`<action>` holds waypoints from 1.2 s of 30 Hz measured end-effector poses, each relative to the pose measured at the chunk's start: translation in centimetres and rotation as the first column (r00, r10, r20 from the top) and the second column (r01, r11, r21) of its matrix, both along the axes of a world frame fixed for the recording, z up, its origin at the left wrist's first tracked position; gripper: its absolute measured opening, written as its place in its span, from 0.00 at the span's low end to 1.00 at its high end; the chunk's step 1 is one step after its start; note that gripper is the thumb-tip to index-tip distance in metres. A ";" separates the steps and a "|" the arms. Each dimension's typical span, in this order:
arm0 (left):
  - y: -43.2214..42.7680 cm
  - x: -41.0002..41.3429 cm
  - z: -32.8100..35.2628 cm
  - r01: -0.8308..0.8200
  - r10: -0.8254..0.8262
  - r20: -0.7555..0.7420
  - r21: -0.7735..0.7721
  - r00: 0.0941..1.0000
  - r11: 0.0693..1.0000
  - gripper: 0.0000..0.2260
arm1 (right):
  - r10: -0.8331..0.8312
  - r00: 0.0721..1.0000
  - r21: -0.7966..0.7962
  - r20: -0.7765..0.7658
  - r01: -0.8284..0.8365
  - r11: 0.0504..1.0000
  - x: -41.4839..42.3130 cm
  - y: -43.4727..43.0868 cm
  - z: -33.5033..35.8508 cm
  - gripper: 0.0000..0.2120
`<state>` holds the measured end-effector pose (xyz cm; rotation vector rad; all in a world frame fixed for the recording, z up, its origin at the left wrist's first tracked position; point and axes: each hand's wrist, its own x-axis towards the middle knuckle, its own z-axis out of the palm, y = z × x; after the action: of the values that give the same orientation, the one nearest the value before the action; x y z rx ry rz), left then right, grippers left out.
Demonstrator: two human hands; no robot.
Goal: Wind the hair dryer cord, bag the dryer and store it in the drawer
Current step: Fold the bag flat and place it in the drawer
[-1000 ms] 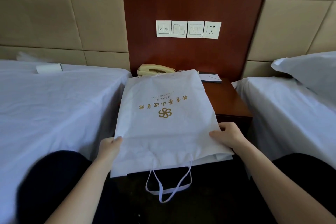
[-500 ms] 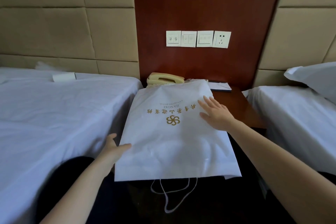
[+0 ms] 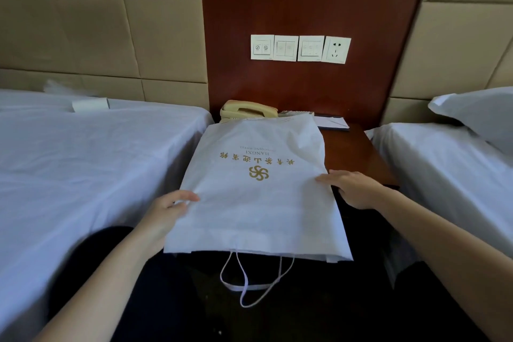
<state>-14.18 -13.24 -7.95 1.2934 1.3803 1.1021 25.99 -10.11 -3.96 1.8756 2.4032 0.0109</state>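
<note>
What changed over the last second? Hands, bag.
Right hand left the bag's top near the logo, moved back to the right edge of the white bag and holds it. Left hand still holds the left edge. Bag stays on the nightstand; phone unmoved.

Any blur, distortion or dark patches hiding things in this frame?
Head view: the wide-angle lens bows the wall panels near the edges; the left hand is slightly motion-smeared; the bag is evenly lit, its gold logo sharp; the area below the bag is too dark to read.
</note>
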 end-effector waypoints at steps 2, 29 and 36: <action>0.2 -0.2 0.7 -0.004 0.008 0.066 -0.073 0.998 0.997 0.14 | 0.094 0.961 -0.001 0.259 -0.097 0.995 0.7 -1.5 0.0 0.39; 12.8 2.1 13.0 -0.074 0.125 0.830 -0.101 0.544 0.992 0.27 | 0.074 0.459 0.182 -0.885 0.196 0.964 -3.1 6.5 5.6 0.10; 17.5 6.4 12.8 -0.146 0.036 0.642 0.119 0.766 0.982 0.31 | -0.055 0.349 0.107 -0.936 0.428 0.897 -3.0 12.2 4.5 0.11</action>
<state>-7.73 4.30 4.85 0.8270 0.8478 1.5694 23.00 2.11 0.50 3.0075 2.7346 -1.0100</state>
